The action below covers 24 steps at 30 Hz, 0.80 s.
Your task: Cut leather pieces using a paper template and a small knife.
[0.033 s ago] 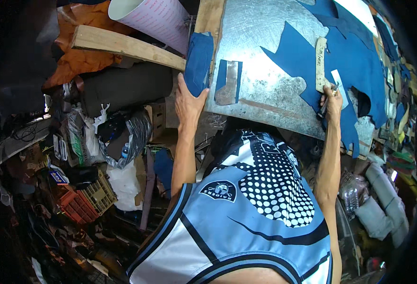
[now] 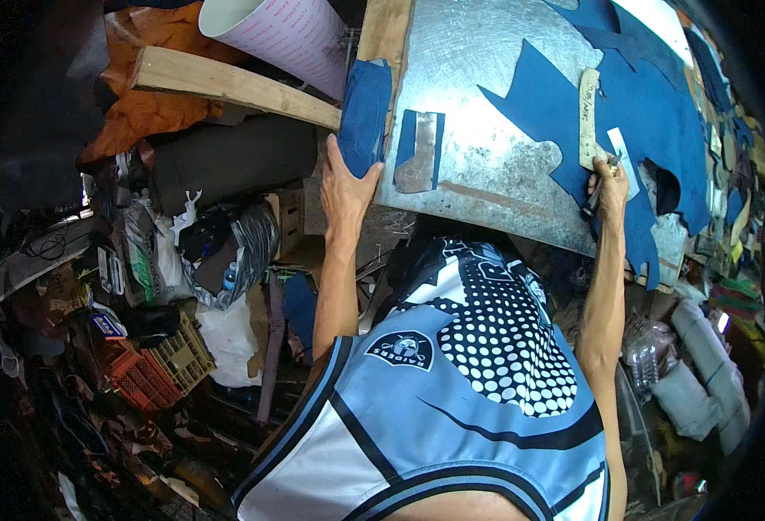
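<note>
At the left edge of the metal-topped table, my left hand grips the near end of a stack of cut blue pieces, thumb on one side and fingers on the other. My right hand is closed around a slim knife-like tool with a dark handle; its metal tip shows above the fingers. Just beyond those fingers a beige pattern strip lies on a large blue sheet, perhaps leather. A white strip rests beside it. Between my hands sits a grey metal template on a small blue piece.
A wooden bar meets the table's left side, below a white bucket-like container. Orange-brown hide and a dark roll lie further left. Red crate and bags fill the lower left; wrapped rolls lie at right.
</note>
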Each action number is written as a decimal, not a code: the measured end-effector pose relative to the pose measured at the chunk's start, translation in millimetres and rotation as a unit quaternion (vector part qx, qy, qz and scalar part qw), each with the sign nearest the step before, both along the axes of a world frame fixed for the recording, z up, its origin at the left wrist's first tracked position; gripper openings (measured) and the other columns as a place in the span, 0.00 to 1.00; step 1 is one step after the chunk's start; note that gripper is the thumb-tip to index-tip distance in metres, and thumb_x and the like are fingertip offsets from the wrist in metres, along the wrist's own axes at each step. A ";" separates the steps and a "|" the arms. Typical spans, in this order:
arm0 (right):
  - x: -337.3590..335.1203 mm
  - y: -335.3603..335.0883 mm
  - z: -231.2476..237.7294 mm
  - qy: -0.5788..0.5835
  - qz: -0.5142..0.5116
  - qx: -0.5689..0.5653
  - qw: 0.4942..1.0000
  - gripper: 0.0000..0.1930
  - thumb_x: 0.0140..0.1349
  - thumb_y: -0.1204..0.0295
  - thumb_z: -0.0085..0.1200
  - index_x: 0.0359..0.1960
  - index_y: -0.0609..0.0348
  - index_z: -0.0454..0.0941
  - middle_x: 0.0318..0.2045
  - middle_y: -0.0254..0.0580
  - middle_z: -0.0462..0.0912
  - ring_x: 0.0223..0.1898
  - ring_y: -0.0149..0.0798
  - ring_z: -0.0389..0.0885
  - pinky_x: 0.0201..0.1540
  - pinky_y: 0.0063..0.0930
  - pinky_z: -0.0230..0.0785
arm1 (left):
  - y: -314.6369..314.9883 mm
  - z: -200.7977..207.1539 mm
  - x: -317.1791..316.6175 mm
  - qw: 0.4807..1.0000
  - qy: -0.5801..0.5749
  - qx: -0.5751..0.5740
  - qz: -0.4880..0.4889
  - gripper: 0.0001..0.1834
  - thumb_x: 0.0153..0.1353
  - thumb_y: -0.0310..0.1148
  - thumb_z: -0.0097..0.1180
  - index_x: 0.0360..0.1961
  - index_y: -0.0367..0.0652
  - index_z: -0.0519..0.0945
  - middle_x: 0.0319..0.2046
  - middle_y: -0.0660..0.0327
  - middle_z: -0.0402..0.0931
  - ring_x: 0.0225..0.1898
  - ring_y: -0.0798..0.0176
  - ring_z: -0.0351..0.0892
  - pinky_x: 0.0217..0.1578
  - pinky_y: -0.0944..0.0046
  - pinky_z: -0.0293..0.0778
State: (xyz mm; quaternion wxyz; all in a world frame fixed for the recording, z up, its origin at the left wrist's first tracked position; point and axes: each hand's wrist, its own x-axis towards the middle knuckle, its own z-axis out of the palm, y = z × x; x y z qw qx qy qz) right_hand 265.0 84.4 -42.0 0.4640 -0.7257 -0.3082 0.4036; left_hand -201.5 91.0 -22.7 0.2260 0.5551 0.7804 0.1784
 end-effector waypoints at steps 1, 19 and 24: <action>2.5 -0.4 -2.7 0.006 0.004 -0.004 1.000 0.13 0.64 0.65 0.60 0.45 0.60 0.77 0.16 0.32 0.75 0.13 0.26 0.70 0.16 0.20 0.62 | 0.7 -2.5 -4.1 1.000 -0.006 0.011 -0.011 0.56 0.48 0.49 0.73 0.72 0.37 0.55 0.57 0.32 0.70 0.56 0.32 0.74 0.56 0.44 0.71; -13.0 -2.3 9.5 -0.022 0.007 0.021 1.000 0.16 0.66 0.62 0.58 0.47 0.61 0.78 0.16 0.31 0.74 0.14 0.25 0.70 0.17 0.20 0.63 | 20.8 25.2 -23.5 0.999 -0.031 0.019 -0.037 0.49 0.50 0.46 0.70 0.68 0.32 0.62 0.55 0.34 0.73 0.54 0.38 0.77 0.55 0.48 0.73; -9.6 -1.4 -4.8 -0.340 -0.028 0.067 0.938 0.18 0.67 0.64 0.56 0.51 0.65 0.78 0.25 0.41 0.79 0.26 0.36 0.79 0.31 0.32 0.73 | 30.4 19.3 -35.4 0.982 -0.172 -0.066 0.034 0.47 0.56 0.45 0.69 0.69 0.29 0.61 0.58 0.37 0.73 0.57 0.47 0.76 0.56 0.55 0.72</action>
